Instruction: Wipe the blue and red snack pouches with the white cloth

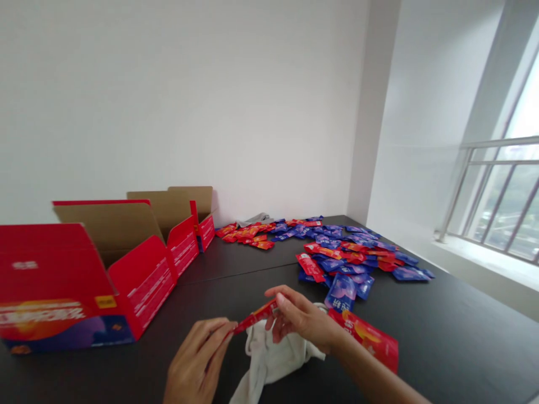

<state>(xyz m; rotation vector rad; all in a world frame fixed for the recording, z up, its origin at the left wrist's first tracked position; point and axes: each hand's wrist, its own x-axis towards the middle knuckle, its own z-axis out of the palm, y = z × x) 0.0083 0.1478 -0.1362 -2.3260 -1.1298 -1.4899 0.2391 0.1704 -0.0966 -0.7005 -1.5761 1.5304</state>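
Note:
Between my two hands a red sachet [255, 317] is held above the table, seen nearly edge-on. My left hand [200, 359] pinches its lower left end. The upper right end lies between the thumb and fingers of my right hand [297, 318], which are closed on it. Beneath the hands a crumpled white cloth [278, 359] rests on the dark table [227, 275]. A larger red pouch [373, 339] lies flat to the right, partly covered by my right forearm.
Open red cartons [143, 286] stand in a row along the left. Red and blue sachets are heaped at the right [349, 258] and in a second pile [252, 231] by the wall. A grey cloth [255, 219] lies behind that pile. A metal railing [497, 143] fronts the window.

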